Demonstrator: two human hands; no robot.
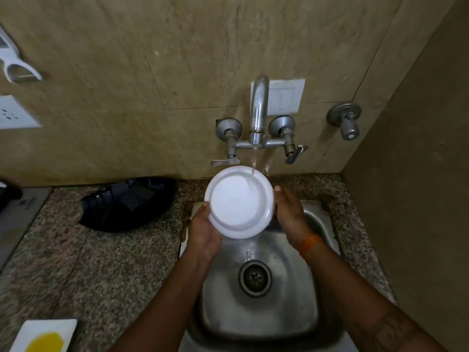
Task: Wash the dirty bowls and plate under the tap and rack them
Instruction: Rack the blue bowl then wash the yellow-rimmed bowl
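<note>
Plate (239, 202), tilted under the running tap (258, 110), is mid-rinse between both hands, left fingers (203, 208) curled on its rim, right fingers (280, 196) straight against its edge; black rack (127, 203) left of them looks empty, yellow-smeared dish (44, 335) unwashed

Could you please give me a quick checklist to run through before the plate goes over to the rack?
1. Grip: left hand holds the round white plate at its lower-left rim: ok.
2. Right hand lies against the right rim, fingers straight: ok.
3. Water stream from the steel tap hits the plate: ok.
4. Plate face looks clean: ok; far side: cannot tell.
5. Black plastic rack on the counter has room: ok.
6. Square white dish with yellow residue washed: not ok.
</note>
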